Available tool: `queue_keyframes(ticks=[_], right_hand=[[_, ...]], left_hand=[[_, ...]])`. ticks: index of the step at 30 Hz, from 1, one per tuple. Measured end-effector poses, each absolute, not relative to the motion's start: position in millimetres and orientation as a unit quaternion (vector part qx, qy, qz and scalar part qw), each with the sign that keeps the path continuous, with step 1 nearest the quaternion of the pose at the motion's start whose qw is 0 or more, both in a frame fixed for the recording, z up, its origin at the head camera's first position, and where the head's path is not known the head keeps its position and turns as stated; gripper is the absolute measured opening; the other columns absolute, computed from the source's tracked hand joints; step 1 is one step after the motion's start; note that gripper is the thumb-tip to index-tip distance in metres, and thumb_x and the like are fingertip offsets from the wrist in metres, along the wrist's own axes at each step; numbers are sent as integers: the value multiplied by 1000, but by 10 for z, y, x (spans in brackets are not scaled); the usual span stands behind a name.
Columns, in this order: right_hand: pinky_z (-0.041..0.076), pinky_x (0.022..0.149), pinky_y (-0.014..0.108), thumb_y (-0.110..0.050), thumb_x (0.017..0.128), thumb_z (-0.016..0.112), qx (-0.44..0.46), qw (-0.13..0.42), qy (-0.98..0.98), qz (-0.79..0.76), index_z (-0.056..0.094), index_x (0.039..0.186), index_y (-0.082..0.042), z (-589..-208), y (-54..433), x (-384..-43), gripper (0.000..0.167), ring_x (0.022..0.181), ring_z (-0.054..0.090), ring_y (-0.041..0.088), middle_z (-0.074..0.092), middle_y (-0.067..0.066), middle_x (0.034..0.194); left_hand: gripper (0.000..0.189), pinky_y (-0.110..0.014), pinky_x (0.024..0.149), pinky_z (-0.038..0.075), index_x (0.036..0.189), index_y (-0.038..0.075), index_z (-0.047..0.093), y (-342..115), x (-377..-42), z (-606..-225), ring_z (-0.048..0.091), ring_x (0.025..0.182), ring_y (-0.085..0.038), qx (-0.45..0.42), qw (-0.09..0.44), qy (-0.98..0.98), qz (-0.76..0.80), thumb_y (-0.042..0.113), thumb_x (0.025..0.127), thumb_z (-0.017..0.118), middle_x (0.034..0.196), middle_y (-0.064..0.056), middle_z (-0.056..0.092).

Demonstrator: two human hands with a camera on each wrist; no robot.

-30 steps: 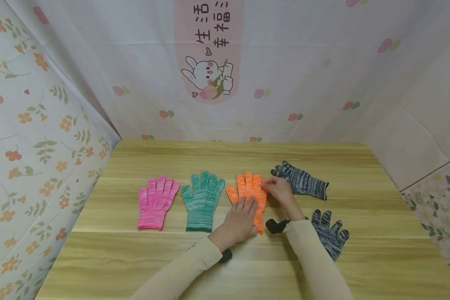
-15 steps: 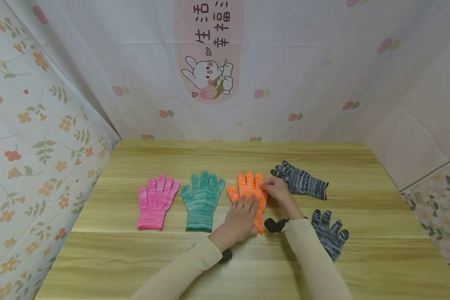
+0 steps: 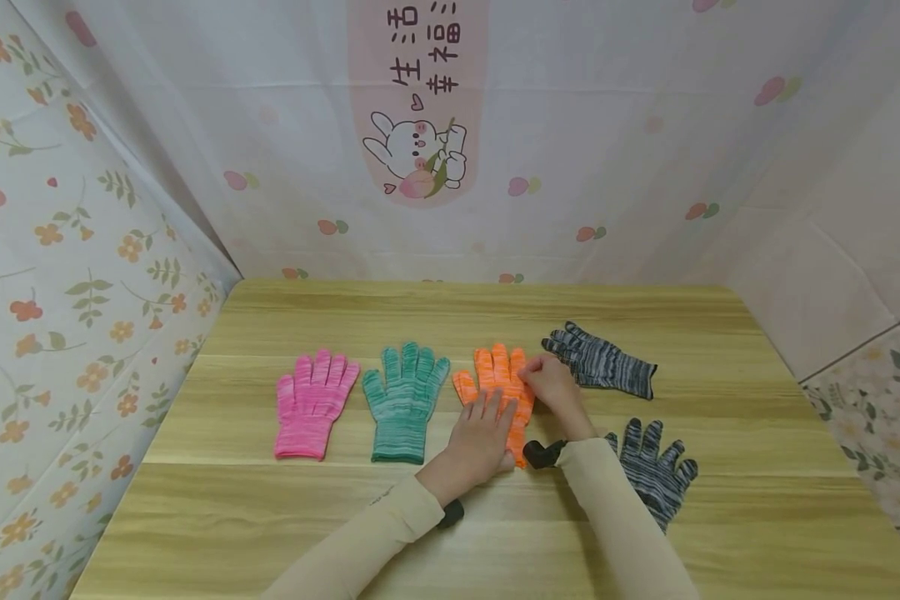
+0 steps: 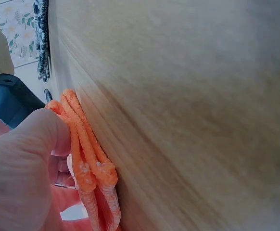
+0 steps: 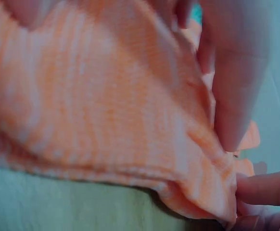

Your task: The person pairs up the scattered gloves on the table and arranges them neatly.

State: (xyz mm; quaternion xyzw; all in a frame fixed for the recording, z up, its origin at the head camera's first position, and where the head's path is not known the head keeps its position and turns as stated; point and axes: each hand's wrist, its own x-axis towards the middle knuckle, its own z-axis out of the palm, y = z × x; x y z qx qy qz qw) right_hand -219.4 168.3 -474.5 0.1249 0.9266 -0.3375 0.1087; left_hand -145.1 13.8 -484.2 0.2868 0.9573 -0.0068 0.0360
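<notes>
An orange knit glove (image 3: pixel 498 367) lies palm-flat on the wooden table, fingers pointing away from me. My left hand (image 3: pixel 480 437) rests across its palm and cuff with straight fingers; the left wrist view has the thumb (image 4: pixel 44 130) beside the layered orange cuff edge. With thumb and fingertips, my right hand (image 3: pixel 557 385) pinches the orange glove's outer right finger. Close up in the right wrist view, the orange knit (image 5: pixel 106 106) is stretched toward the fingertips at the lower right. The glove's middle is covered by my left hand.
Left of the orange glove lie a green glove (image 3: pixel 405 408) and a pink glove (image 3: pixel 315 408), fingers spread. One grey-black glove (image 3: pixel 607 362) lies sideways behind my right hand; another (image 3: pixel 656 475) is partly under my right forearm. A patterned curtain (image 3: pixel 607 150) hangs behind the table (image 3: pixel 270 533).
My right wrist and forearm have shifted slightly left, uncovering more of the nearer grey-black glove. The right fingertips remain on the orange glove's outer finger, and my left hand has barely moved.
</notes>
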Motion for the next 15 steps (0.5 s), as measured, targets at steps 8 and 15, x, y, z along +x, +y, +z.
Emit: queue_keyframes(ticks=[8, 15], right_hand=[[38, 71, 45, -20, 91, 54, 92, 92, 940, -316, 53, 101, -11, -4757, 1651, -2187, 14, 80, 56, 29, 61, 15, 101], [44, 67, 41, -12, 90, 53, 37, 58, 936, -346, 59, 106, -5, -4666, 1522, -2141, 19, 77, 58, 28, 63, 19, 100]], left_hand=[[69, -40, 106, 34, 143, 16, 35, 128, -1449, -4814, 33, 135, -31, 290, 46, 956, -3, 43, 85, 58, 148, -11, 34], [67, -40, 106, 34, 141, 15, 38, 131, -1450, -4775, 33, 135, -31, 293, 56, 954, -14, 45, 85, 58, 148, -12, 34]])
